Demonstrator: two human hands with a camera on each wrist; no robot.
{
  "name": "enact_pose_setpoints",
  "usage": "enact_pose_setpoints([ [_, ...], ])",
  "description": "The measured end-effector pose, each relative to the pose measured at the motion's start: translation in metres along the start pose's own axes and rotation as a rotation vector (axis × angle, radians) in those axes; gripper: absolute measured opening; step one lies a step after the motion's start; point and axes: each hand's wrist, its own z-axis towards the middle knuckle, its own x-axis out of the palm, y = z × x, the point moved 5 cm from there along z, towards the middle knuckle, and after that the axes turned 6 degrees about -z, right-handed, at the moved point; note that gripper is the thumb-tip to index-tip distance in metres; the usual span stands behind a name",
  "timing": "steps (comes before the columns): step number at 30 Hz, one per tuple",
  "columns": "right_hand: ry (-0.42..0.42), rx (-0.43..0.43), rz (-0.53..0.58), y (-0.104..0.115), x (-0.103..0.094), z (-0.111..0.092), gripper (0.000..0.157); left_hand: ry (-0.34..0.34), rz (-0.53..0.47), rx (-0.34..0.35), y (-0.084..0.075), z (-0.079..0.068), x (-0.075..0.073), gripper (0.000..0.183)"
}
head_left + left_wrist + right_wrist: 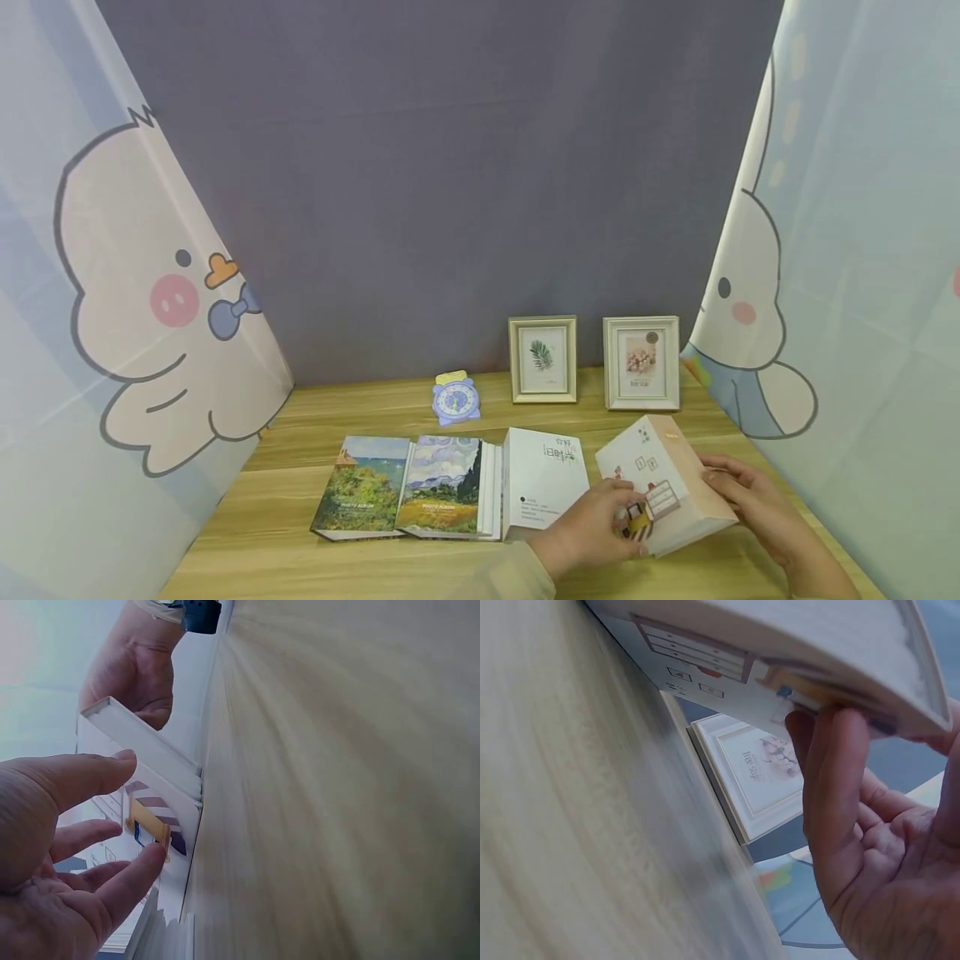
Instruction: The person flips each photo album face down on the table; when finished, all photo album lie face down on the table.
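Observation:
A thick white photo album [645,492] with a drawn dresser and a yellow chair on its cover stands tilted over the table at the right. My right hand [750,500] holds it along the right side; fingertips meet a cover in the right wrist view. My left hand [592,525] is at the lower left of the cover, with thumb and fingers [142,870] spread close by the chair picture. Just left of it, a white album [543,475] with printed characters leans beside two albums with painted covers, one meadow [442,483] and one seaside [363,483].
Behind the albums, a small blue clock [456,402] stands on the wooden table [262,500]. Two picture frames, one with a leaf [543,360] and one with pink flowers [641,363], stand against the dark curtain [450,183]. Printed curtains [862,292] hang at both sides.

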Motion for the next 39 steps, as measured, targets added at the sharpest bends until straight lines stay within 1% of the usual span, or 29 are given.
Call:
enact_pose_setpoints([
  [2,-0.012,0.036,-0.008,-0.002,-0.002,0.001,0.024,0.017,-0.013,-0.012,0.001,0.001,0.002,0.064],
  [4,-0.020,0.065,-0.028,-0.004,-0.003,0.001,0.026,0.025,-0.034,-0.022,0.001,0.001,0.003,0.064],
  [6,-0.024,0.090,-0.052,-0.005,-0.003,0.000,0.039,0.031,-0.063,-0.030,0.001,0.002,0.005,0.063],
  [9,-0.035,0.130,-0.096,-0.007,-0.004,-0.001,0.059,0.036,-0.060,-0.032,0.002,0.003,0.007,0.062],
  [12,-0.062,0.165,-0.157,-0.009,-0.006,-0.001,0.066,0.045,-0.066,-0.044,0.002,0.003,0.009,0.062],
  [15,-0.112,0.179,-0.260,-0.009,-0.008,-0.001,0.066,0.050,-0.020,-0.044,0.001,0.004,0.010,0.063],
  [18,-0.152,0.170,-0.367,-0.007,-0.010,0.000,0.066,0.050,0.055,-0.030,-0.001,0.004,0.011,0.064],
  [20,-0.172,0.164,-0.414,-0.006,-0.011,0.000,0.065,0.051,0.104,-0.022,-0.003,0.004,0.011,0.064],
  [22,-0.183,0.160,-0.437,-0.006,-0.011,0.000,0.064,0.052,0.129,-0.022,-0.005,0.004,0.011,0.063],
  [26,-0.212,0.138,-0.478,-0.007,-0.011,0.001,0.061,0.060,0.147,-0.025,-0.008,0.004,0.010,0.059],
  [30,-0.233,0.106,-0.522,-0.008,-0.010,0.000,0.056,0.065,0.149,-0.027,-0.007,0.005,0.011,0.055],
  [39,-0.209,0.109,-0.600,-0.008,-0.009,0.002,0.055,0.079,0.153,-0.044,-0.004,0.009,0.012,0.054],
])
